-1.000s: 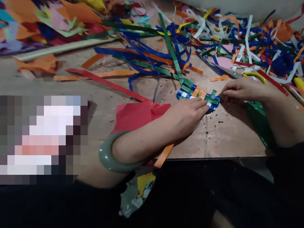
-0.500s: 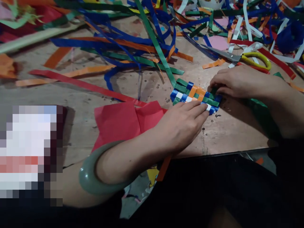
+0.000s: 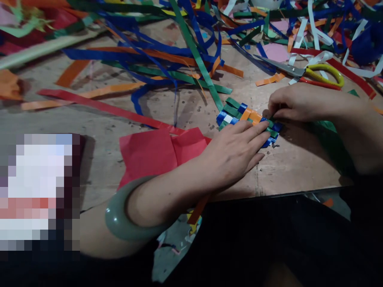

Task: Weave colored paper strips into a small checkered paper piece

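Observation:
A small woven mat (image 3: 253, 116) of blue, green, orange and white strips lies on the wooden table. My left hand (image 3: 231, 149) rests flat across its near side, fingers stretched out and covering part of the weave. At the mat's right end, my right hand (image 3: 289, 105) has thumb and fingers pinched together on a green strip (image 3: 271, 118); the exact grip is partly hidden. More green strip (image 3: 327, 126) shows beneath my right wrist. From the mat's far left corner a long green strip (image 3: 199, 61) runs away across the table.
Scissors (image 3: 324, 75) with yellow and red handles lie beyond my right hand. Red paper (image 3: 149, 153) sits beside my left forearm, near a long red strip (image 3: 113, 107). Tangled coloured strips cover the far side. The table's near edge (image 3: 287, 194) is close to me.
My left hand has slid slightly right and farther over the mat, covering more of it. My right fingers have drawn closer together at the mat's right end. The mat has shifted slightly right.

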Available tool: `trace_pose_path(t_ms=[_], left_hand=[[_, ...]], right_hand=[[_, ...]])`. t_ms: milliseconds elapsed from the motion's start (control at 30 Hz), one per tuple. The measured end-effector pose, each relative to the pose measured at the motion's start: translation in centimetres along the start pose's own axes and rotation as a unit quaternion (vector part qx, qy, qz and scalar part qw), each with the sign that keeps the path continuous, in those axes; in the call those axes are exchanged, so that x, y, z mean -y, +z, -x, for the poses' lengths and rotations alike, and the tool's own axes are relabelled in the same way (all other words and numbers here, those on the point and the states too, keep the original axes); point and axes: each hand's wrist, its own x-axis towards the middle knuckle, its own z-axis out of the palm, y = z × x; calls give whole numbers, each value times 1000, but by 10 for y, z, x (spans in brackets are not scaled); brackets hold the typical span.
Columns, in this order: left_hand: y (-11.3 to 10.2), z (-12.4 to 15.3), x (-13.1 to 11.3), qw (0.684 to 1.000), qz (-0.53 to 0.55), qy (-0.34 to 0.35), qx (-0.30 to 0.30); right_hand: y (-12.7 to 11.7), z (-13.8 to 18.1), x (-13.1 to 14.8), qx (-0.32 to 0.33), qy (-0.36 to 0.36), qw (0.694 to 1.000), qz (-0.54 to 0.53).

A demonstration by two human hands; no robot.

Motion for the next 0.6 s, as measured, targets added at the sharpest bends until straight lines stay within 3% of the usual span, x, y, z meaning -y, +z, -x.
trace_pose_path(t_ms=[200,367,600], left_hand=[[-3,-7,0,998,-26,0,56],[-2,-7,0,998,-15,-1,55],[1,-5,1,999,-34,6,23]], right_hand=[[-1,1,-12,20,-8,997,-77],[-2,1,-14,57,0,993,-101],[1,3,2,-36,-17,999,-31]])
